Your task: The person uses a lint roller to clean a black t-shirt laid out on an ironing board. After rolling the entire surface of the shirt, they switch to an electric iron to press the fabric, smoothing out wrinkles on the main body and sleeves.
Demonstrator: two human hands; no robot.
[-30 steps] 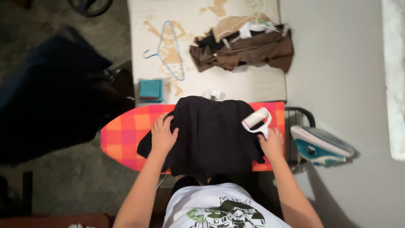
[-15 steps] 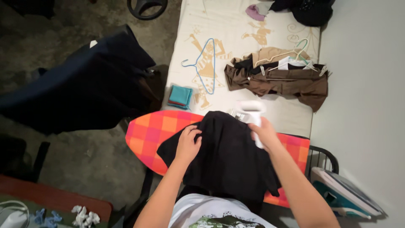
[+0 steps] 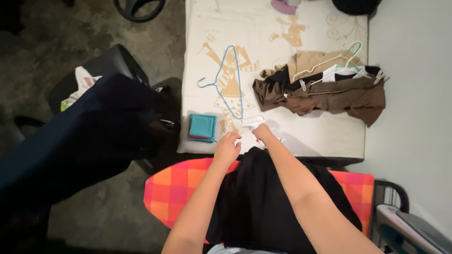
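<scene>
A black garment (image 3: pixel 263 202) lies spread over an ironing board (image 3: pixel 174 188) with an orange, red and pink check cover. My right hand (image 3: pixel 262 134) reaches past the garment's far edge onto the white mattress (image 3: pixel 310 131) and is shut on the handle of a white lint roller (image 3: pixel 252 121), which rests low over the sheet. My left hand (image 3: pixel 227 148) hovers beside it at the mattress edge, fingers loosely curled and holding nothing. A folded teal cloth (image 3: pixel 202 127) sits just left of my left hand.
A blue wire hanger (image 3: pixel 230 80) lies on the mattress beyond my hands. A heap of brown, tan and white clothes with hangers (image 3: pixel 325 91) is at the right. An iron (image 3: pixel 414 230) stands at the lower right. A dark blue cloth over a chair (image 3: pixel 80 136) fills the left.
Both hands have left the black garment and moved forward to the mattress edge. The lint roller went with my right hand, from over the garment onto the sheet. The view has tilted forward.
</scene>
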